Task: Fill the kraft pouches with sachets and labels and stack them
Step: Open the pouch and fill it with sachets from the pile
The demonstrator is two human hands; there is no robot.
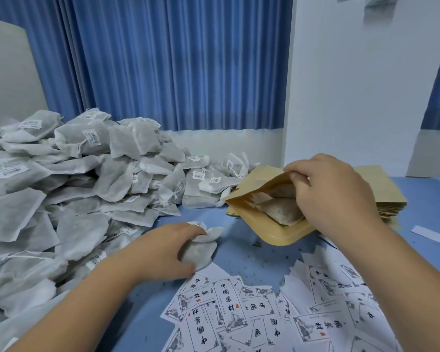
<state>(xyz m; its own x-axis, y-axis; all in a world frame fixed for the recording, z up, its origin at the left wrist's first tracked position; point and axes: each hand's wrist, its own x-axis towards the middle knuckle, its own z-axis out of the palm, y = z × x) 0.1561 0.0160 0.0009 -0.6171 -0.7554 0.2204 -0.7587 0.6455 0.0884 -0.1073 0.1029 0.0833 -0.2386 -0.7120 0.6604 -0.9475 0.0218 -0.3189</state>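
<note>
A kraft pouch (277, 233) lies with its mouth towards me on a stack of flat kraft pouches (386, 196) at the right. My right hand (333, 194) grips its upper lip and holds the mouth wide. Two sachets (280, 208) show inside. My left hand (163, 252) is closed around a white mesh sachet (201, 250) on the blue table, left of the pouch. A big heap of white sachets (74, 186) fills the left side. Printed paper labels (252, 311) lie scattered at the front.
The blue table (254, 255) carries small dark crumbs between the labels and the pouch. A white paper strip (432, 233) lies at the right edge. A blue curtain (175, 72) and a white wall (353, 85) close off the back.
</note>
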